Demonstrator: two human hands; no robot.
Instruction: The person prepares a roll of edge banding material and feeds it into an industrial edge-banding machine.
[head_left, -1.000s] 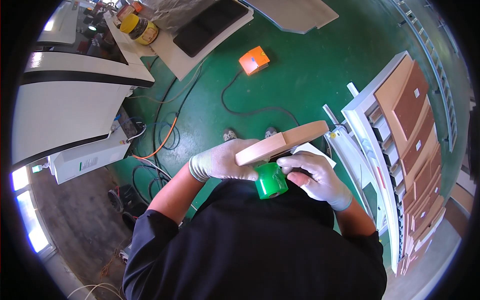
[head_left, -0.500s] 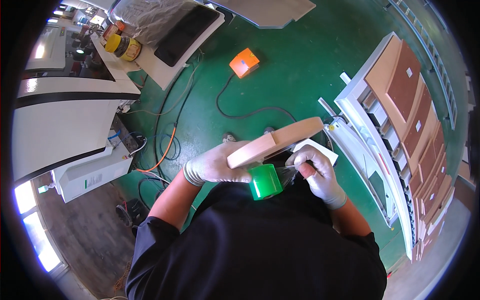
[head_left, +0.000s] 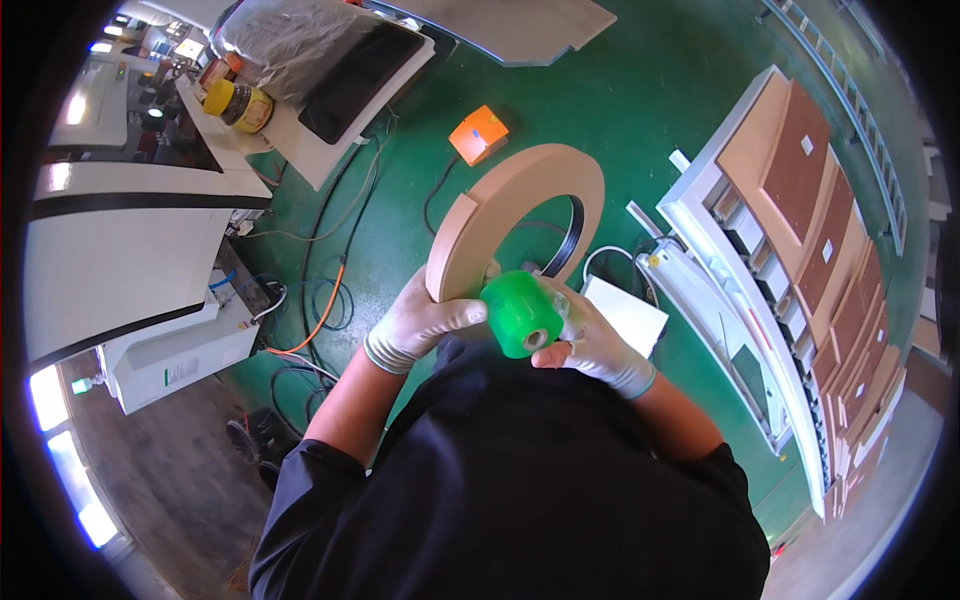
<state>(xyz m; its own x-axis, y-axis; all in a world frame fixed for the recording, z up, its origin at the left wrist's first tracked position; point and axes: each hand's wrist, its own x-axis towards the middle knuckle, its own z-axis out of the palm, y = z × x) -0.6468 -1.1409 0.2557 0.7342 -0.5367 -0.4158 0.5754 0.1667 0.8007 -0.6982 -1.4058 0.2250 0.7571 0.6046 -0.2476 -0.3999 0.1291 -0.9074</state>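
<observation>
A wide ring of tan banding, like a roll of edge banding (head_left: pixel 548 168), stands tilted in front of me with its dark inner face showing. My left hand (head_left: pixel 415 320), in a pale work glove, is closed round its near left side, the thumb lying against a green roll of wrapping film (head_left: pixel 510 308). My right hand (head_left: pixel 600 342), gloved too with a bare thumb tip, is closed on the green roll from the right. The roll's hollow core end points toward me. Some right fingers are hidden behind it.
An orange box (head_left: pixel 479 135) with a cable lies on the green floor ahead. Left stands a white machine (head_left: pixel 120 250) with hoses and cables beside it. A yellow-lidded jar (head_left: pixel 238 105) sits on a worktop. Brown boards (head_left: pixel 800 155) rest on a white roller frame at right.
The banding roll has swung up and shows its open ring. The right hand has moved from pulling clear film beside the green roll to gripping the roll, whose core end now faces me.
</observation>
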